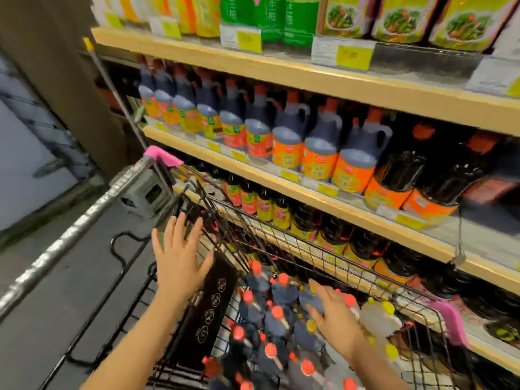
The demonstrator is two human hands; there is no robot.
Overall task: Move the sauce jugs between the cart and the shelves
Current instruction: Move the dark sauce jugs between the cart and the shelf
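Observation:
Several dark sauce jugs with red caps (277, 311) stand packed in the wire cart (309, 257) at the bottom centre. My right hand (334, 316) hovers over them with fingers spread, touching or just above a jug top; it grips nothing. My left hand (178, 251) is held open above the cart's folded child seat (208, 311), fingers straight. Matching dark jugs with orange labels (318, 147) line the middle shelf (281, 178) to the right of the cart.
The cart's metal handle (84, 220) runs down the left with a pink corner guard (161, 157). Clear jugs with yellow caps (380, 313) sit in the cart's right side. Smaller dark bottles (264, 204) fill the lower shelf. Green and yellow bottles (270, 18) stand on top.

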